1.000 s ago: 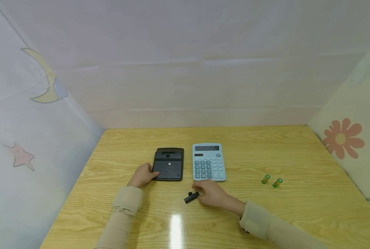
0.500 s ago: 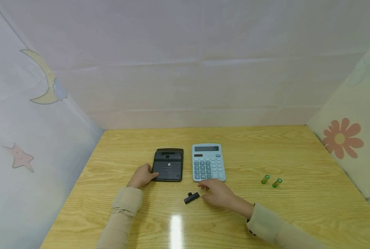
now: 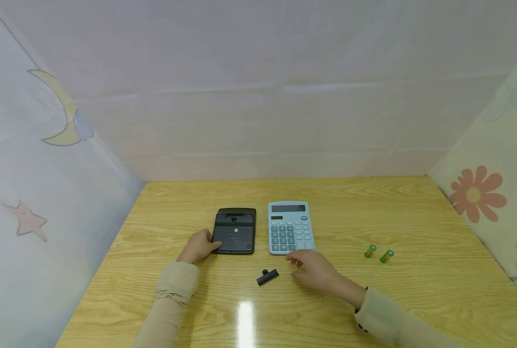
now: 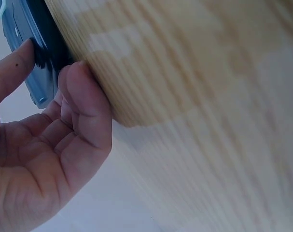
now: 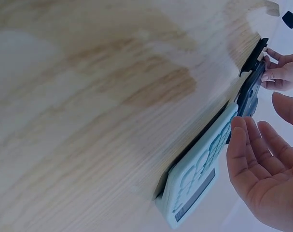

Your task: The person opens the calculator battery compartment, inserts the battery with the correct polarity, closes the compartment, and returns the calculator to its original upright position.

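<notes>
Nearest, two beige sleeves reach in over the wood-grained desk, where a streak of light shines. A small black battery cover, a short bar with a tab on its far side, lies aslant on the desk between the hands. Just to its right is the right hand, its fingers loosely bent around nothing and the thumb well apart from them; the fingertips are at the near edge of the light-blue calculator, though contact cannot be told. Farther right, two green batteries lie side by side, apart. On the left, the left hand grips the near left corner of a black calculator, thumb on top and fingers curled at its side. That calculator lies face down, a dark slot near its far edge. To its right, the light-blue calculator lies face up, dark digits on its display. Beyond the desk's far edge rises a pale, creased backdrop.
</notes>
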Action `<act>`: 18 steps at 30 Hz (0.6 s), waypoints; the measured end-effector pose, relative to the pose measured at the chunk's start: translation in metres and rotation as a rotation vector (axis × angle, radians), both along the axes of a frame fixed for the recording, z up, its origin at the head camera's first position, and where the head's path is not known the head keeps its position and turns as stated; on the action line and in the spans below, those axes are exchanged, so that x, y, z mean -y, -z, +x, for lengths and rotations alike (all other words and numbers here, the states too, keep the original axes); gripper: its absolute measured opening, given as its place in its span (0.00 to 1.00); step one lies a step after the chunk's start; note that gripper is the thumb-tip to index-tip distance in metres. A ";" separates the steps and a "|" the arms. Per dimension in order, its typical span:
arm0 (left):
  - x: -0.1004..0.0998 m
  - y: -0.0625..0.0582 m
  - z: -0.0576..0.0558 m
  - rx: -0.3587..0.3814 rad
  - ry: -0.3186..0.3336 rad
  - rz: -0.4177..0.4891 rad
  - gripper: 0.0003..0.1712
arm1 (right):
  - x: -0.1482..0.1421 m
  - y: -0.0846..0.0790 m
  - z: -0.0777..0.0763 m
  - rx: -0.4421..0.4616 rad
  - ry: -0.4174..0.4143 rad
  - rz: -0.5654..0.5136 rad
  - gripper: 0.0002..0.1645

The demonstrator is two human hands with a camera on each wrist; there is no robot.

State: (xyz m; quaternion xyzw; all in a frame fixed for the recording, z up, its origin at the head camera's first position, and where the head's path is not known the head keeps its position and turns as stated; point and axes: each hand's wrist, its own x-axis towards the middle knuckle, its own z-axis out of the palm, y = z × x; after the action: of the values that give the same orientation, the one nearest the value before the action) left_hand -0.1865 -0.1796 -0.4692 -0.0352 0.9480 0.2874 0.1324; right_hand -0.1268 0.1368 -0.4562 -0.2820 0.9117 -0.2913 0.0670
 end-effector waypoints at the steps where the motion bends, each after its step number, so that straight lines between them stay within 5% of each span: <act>1: 0.000 0.000 0.000 0.000 0.001 0.000 0.16 | -0.001 0.000 0.000 0.005 0.007 0.000 0.20; 18: 0.000 -0.002 0.001 0.007 -0.006 0.017 0.16 | -0.032 -0.005 0.000 -0.053 0.056 -0.008 0.18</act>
State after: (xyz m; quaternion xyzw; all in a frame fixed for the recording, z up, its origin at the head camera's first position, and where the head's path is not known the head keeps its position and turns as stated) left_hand -0.1856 -0.1796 -0.4671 -0.0381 0.9449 0.2956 0.1352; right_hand -0.1264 0.1683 -0.4516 -0.2641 0.9195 -0.2894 0.0335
